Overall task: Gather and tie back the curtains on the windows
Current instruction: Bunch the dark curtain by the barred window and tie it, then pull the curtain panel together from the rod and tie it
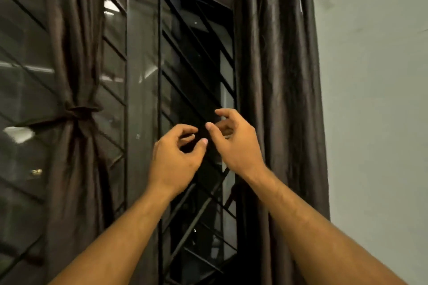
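A dark brown curtain [76, 53] on the left is gathered and cinched by a tie-back [77, 111] of the same fabric. A second dark brown curtain [280, 99] hangs loose in folds at the right of the window. My left hand [176, 157] and my right hand [234, 143] are raised together in front of the window, just left of the loose curtain. Their fingertips pinch a dark fabric strip [209, 169] that hangs down between them. It is hard to make out against the dark glass.
Behind my hands is a black metal window grille [159, 65] with vertical and diagonal bars over dark glass. A pale grey wall [375, 99] runs along the right of the loose curtain.
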{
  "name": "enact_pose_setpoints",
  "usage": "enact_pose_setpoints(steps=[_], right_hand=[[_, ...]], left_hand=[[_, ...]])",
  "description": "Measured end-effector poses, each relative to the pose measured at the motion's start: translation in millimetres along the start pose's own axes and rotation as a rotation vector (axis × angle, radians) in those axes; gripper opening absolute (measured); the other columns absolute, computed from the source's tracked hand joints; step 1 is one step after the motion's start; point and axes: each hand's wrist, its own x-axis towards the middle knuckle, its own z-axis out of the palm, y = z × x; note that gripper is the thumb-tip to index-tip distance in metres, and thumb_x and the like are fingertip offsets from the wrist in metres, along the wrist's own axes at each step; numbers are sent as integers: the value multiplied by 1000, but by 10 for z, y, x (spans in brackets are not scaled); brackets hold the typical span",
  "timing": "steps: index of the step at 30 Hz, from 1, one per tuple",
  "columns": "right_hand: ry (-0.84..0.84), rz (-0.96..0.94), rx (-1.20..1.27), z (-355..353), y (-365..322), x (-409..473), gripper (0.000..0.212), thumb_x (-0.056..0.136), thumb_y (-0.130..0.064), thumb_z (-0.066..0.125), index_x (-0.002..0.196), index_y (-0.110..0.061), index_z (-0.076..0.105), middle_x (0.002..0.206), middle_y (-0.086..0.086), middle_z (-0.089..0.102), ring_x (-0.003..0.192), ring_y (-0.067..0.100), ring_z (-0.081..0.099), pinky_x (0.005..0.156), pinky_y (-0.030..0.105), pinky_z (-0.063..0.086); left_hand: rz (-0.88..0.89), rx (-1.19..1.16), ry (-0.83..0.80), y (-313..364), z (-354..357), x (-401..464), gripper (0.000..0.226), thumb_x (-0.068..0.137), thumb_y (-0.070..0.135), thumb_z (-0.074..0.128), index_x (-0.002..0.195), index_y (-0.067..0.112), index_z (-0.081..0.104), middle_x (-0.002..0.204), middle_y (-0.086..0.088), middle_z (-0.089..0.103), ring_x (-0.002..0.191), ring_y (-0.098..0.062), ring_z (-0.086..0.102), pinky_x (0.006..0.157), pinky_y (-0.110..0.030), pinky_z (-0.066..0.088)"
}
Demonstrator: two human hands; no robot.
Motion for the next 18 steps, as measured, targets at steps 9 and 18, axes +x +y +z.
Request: enact_pose_setpoints(steps=[9, 18], right_hand=[[192, 117, -85, -1409, 1657, 852, 62, 93, -41, 73, 146, -25, 45, 125, -8, 65, 115, 6, 62, 99, 34, 54], [68, 87, 14, -1301, 2283, 2438, 109, 82, -55, 79, 162, -26, 12, 165, 4, 33, 149, 22, 38, 113, 34, 38]], left_hand=[[-72, 145, -242, 31, 1844, 893, 103, 82, 46, 81, 162, 27, 19, 168, 4, 20, 153, -17, 27, 114, -30, 30], [30, 220, 160, 408, 2523, 2414, 98, 91, 13, 65, 164, 30, 2, 159, -3, 42, 140, -25, 48, 92, -25, 39]])
